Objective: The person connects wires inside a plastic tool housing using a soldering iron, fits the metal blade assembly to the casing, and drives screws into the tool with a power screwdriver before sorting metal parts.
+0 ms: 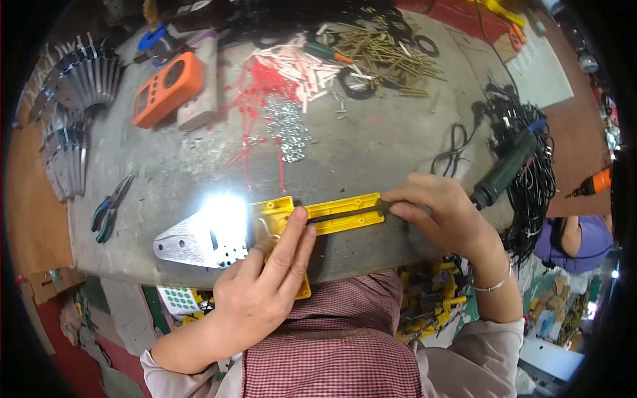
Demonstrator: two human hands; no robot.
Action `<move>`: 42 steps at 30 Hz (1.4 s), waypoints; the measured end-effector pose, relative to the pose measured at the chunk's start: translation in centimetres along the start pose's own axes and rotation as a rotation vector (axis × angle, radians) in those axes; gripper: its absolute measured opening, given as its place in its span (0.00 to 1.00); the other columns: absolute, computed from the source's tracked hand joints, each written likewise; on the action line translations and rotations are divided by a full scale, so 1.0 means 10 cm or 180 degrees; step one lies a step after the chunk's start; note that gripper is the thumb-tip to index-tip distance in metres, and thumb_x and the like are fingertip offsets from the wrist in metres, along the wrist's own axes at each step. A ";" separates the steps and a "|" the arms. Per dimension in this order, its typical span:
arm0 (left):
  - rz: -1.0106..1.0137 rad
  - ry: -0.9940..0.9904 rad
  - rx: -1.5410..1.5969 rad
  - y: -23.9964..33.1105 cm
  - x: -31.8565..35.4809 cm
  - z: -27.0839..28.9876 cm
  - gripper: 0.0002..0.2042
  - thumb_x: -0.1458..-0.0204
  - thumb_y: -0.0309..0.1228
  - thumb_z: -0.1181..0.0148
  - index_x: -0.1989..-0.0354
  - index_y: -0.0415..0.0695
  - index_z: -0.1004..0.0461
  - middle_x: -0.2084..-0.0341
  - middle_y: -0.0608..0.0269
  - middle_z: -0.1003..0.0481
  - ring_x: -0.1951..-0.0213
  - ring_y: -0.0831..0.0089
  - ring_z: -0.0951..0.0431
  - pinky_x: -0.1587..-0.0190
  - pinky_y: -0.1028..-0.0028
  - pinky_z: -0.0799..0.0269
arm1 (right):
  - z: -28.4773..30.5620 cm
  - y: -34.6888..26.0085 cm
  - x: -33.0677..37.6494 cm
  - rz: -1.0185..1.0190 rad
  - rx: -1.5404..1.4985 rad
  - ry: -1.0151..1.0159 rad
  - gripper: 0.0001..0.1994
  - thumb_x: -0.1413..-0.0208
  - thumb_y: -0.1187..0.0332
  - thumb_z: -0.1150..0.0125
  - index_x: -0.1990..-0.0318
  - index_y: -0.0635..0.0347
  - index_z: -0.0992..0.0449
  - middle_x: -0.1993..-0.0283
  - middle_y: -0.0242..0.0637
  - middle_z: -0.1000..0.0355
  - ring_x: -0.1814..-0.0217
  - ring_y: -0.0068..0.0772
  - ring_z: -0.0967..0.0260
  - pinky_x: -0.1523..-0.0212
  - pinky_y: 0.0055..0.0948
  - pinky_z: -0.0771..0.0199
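A yellow plastic housing half (345, 204) with a long open handle lies at the near edge of the bench. A pointed silvery metal plate (178, 244) adjoins its left end, partly washed out by bright glare. My left hand (259, 295) holds the housing's wide part, its index and middle fingers stretched across it. Along the handle channel runs a black cable (332, 216). My right hand (444, 213) pinches the cable at the handle's right end; the fingertips partly hide it. Another yellow piece (306, 289) shows below my left hand.
Pliers (111, 207) lie at left, near stacked metal plates (63, 159). An orange device (168, 89), small metal parts (286, 129), white sleeves (312, 69) and brass-coloured rods (378, 50) lie farther back. A dark green power screwdriver (507, 169) rests by black cables (531, 179) at right. Another person (574, 242) sits beyond.
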State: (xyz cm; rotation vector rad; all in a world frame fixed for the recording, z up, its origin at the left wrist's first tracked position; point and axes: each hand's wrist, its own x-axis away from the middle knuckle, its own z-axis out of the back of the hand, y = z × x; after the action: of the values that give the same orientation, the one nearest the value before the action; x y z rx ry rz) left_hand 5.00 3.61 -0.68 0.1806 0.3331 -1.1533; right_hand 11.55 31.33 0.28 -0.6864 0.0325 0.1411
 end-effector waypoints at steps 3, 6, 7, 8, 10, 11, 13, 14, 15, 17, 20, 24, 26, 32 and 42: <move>-0.0005 -0.0324 -0.0046 0.02 -0.07 0.00 0.26 0.59 0.25 0.45 0.46 0.41 0.26 0.43 0.61 0.29 0.71 0.75 0.29 0.78 0.84 0.35 | 0.02 0.06 -0.03 0.0184 -0.0040 -0.0211 0.08 0.49 0.72 0.40 0.61 0.63 0.24 0.67 0.42 0.29 0.65 0.48 0.30 0.64 0.37 0.30; -0.0034 -0.0520 -0.0040 0.00 -0.12 -0.01 0.26 0.60 0.27 0.44 0.46 0.40 0.27 0.43 0.61 0.29 0.69 0.73 0.29 0.78 0.82 0.34 | -0.06 0.06 -0.03 0.0302 0.0460 0.0065 0.08 0.50 0.72 0.38 0.62 0.60 0.23 0.67 0.39 0.28 0.66 0.44 0.30 0.65 0.36 0.29; -0.0051 -0.0639 0.0034 0.00 -0.15 0.02 0.26 0.59 0.29 0.45 0.46 0.39 0.27 0.43 0.61 0.30 0.67 0.70 0.29 0.78 0.80 0.33 | -0.10 0.05 0.03 0.0262 0.0519 0.0083 0.08 0.50 0.72 0.38 0.62 0.60 0.23 0.67 0.39 0.28 0.66 0.44 0.30 0.65 0.36 0.29; -0.0091 -0.0529 0.0049 0.01 -0.19 0.04 0.26 0.59 0.29 0.45 0.46 0.39 0.27 0.43 0.61 0.30 0.67 0.70 0.29 0.78 0.80 0.33 | -0.15 0.09 0.09 0.0405 0.0618 0.0453 0.07 0.51 0.72 0.38 0.62 0.58 0.23 0.67 0.37 0.28 0.65 0.42 0.29 0.65 0.35 0.29; 0.0108 -0.1037 0.0096 0.08 -0.23 0.14 0.28 0.59 0.26 0.46 0.43 0.38 0.30 0.42 0.60 0.31 0.66 0.69 0.31 0.70 0.79 0.30 | -0.28 0.26 0.21 0.0608 0.0600 0.0711 0.06 0.52 0.71 0.37 0.65 0.56 0.23 0.64 0.35 0.27 0.62 0.36 0.29 0.62 0.33 0.29; -0.0009 -0.0976 0.0000 0.09 -0.28 0.15 0.28 0.60 0.26 0.45 0.43 0.38 0.30 0.42 0.60 0.30 0.67 0.68 0.31 0.71 0.79 0.30 | -0.26 0.29 0.19 0.0900 0.0782 0.0750 0.05 0.51 0.69 0.39 0.66 0.56 0.23 0.63 0.34 0.27 0.61 0.36 0.30 0.62 0.32 0.30; 0.0141 -0.0815 0.0091 0.09 -0.19 0.23 0.24 0.54 0.27 0.47 0.44 0.37 0.30 0.43 0.60 0.30 0.64 0.65 0.28 0.76 0.79 0.28 | -0.20 0.22 0.06 0.0947 0.0834 -0.0002 0.09 0.51 0.68 0.46 0.63 0.60 0.25 0.66 0.34 0.30 0.65 0.35 0.33 0.65 0.31 0.32; 0.0163 -0.0960 0.0160 0.08 -0.17 0.22 0.30 0.55 0.27 0.48 0.39 0.35 0.36 0.35 0.59 0.40 0.62 0.64 0.29 0.77 0.78 0.29 | -0.20 0.20 0.05 0.0989 0.0737 0.0043 0.11 0.51 0.68 0.46 0.62 0.61 0.26 0.66 0.34 0.31 0.65 0.34 0.33 0.66 0.31 0.32; 0.0126 -0.0923 0.0133 0.06 -0.14 0.22 0.29 0.55 0.27 0.48 0.39 0.35 0.35 0.37 0.58 0.38 0.63 0.65 0.30 0.77 0.78 0.29 | -0.10 0.11 0.04 0.0921 0.0837 -0.0156 0.11 0.52 0.67 0.42 0.61 0.60 0.24 0.64 0.35 0.29 0.63 0.35 0.31 0.63 0.32 0.30; 0.0054 -0.1044 0.0114 0.02 -0.13 0.24 0.30 0.55 0.27 0.48 0.39 0.35 0.36 0.36 0.58 0.39 0.65 0.66 0.31 0.77 0.79 0.30 | 0.16 0.11 -0.11 0.0876 0.1031 -0.0307 0.11 0.52 0.67 0.37 0.60 0.59 0.22 0.61 0.36 0.26 0.60 0.36 0.29 0.61 0.32 0.28; 0.0036 -0.1140 0.0156 0.00 -0.17 0.25 0.31 0.56 0.28 0.49 0.38 0.36 0.37 0.35 0.58 0.40 0.66 0.67 0.32 0.77 0.79 0.29 | 0.91 0.55 -0.64 0.0948 0.1367 0.1158 0.13 0.54 0.70 0.36 0.59 0.60 0.23 0.57 0.39 0.26 0.56 0.44 0.29 0.54 0.36 0.28; -0.0076 -0.1234 0.0274 -0.04 -0.21 0.26 0.30 0.54 0.29 0.50 0.37 0.37 0.37 0.35 0.59 0.40 0.65 0.68 0.32 0.76 0.80 0.27 | 2.29 1.59 -1.35 -0.0382 0.3113 0.2649 0.28 0.58 0.67 0.34 0.43 0.47 0.29 0.38 0.45 0.40 0.38 0.51 0.42 0.44 0.46 0.35; -0.0008 -0.1317 0.0341 -0.05 -0.14 0.22 0.32 0.54 0.29 0.50 0.35 0.37 0.40 0.33 0.58 0.44 0.63 0.65 0.32 0.72 0.76 0.24 | 2.47 2.03 -1.61 -0.1162 0.4000 0.2001 0.37 0.62 0.61 0.29 0.39 0.36 0.34 0.31 0.43 0.48 0.31 0.50 0.49 0.40 0.56 0.41; 0.0215 -0.2021 0.0780 -0.03 -0.09 0.25 0.35 0.53 0.30 0.50 0.32 0.38 0.48 0.30 0.58 0.53 0.57 0.61 0.32 0.65 0.67 0.22 | 2.57 2.62 -1.94 -0.1902 0.3996 0.2144 0.26 0.53 0.69 0.38 0.43 0.37 0.30 0.38 0.42 0.42 0.42 0.47 0.40 0.51 0.42 0.25; 0.0070 -0.1238 0.0901 -0.10 -0.16 0.19 0.34 0.55 0.28 0.48 0.35 0.36 0.43 0.32 0.56 0.47 0.59 0.62 0.30 0.75 0.76 0.25 | 2.47 1.80 -0.88 -0.2082 0.4073 0.1928 0.28 0.61 0.63 0.30 0.46 0.45 0.27 0.38 0.45 0.41 0.36 0.49 0.46 0.46 0.43 0.31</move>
State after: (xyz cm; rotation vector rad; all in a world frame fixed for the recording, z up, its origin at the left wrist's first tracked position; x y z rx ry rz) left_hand 3.83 4.03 1.65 0.2018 -0.1766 -1.1822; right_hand -0.08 59.68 8.72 0.5822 0.4350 -0.6856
